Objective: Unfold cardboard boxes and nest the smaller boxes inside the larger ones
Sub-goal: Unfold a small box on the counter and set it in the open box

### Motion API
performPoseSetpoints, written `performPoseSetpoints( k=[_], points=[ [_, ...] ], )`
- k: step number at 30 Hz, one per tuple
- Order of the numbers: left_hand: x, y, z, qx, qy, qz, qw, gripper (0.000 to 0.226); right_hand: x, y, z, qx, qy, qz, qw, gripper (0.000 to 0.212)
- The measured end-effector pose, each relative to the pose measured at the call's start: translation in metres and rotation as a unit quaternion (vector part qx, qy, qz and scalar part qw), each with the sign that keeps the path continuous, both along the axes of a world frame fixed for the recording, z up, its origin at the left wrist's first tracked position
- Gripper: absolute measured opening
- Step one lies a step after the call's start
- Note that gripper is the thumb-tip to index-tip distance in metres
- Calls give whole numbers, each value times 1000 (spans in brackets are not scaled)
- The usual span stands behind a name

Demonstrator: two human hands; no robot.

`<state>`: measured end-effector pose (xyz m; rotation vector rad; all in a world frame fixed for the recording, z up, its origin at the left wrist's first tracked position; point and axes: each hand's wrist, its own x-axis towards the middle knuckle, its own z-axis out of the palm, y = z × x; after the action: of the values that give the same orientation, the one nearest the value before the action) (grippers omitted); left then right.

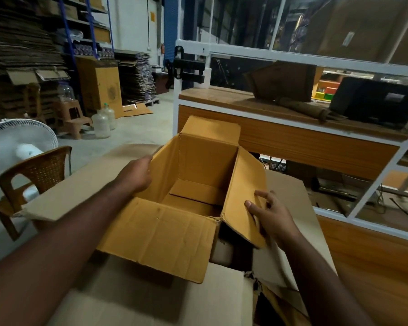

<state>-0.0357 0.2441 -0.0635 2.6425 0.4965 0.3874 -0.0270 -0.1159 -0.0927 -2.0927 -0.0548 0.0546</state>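
Larger pale cardboard box [151, 300]: near, open, waiting to receive.
Smaller orange-brown cardboard box [193, 184]: held above it.
Left hand [137, 172]: fingers gripping left wall, steadying.
Right hand [273, 215]: fingers loosely spread, touching right flap.

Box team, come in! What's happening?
Left hand grips small box wall. Right hand on right flap, fingers loose. Box open, over big box. Nothing blocking.

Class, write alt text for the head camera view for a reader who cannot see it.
Two bare hands hold an open orange-brown cardboard box over a larger pale box: the left hand grips its left wall, the right hand touches its right flap.
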Motion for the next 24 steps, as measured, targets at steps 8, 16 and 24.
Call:
performPoseSetpoints(
  k=[8,16,24],
  points=[
    [-4,1,-6,26,51,-29,998,78,-23,53,-1,-32,-61,71,995,96],
    [-9,-1,-9,101,10,-32,994,73,-25,64,-10,-109,-95,81,986,90],
    [-59,-76,34,17,-139,-238,961,42,-64,21,4,33,-179,37,983,31]
  ],
)
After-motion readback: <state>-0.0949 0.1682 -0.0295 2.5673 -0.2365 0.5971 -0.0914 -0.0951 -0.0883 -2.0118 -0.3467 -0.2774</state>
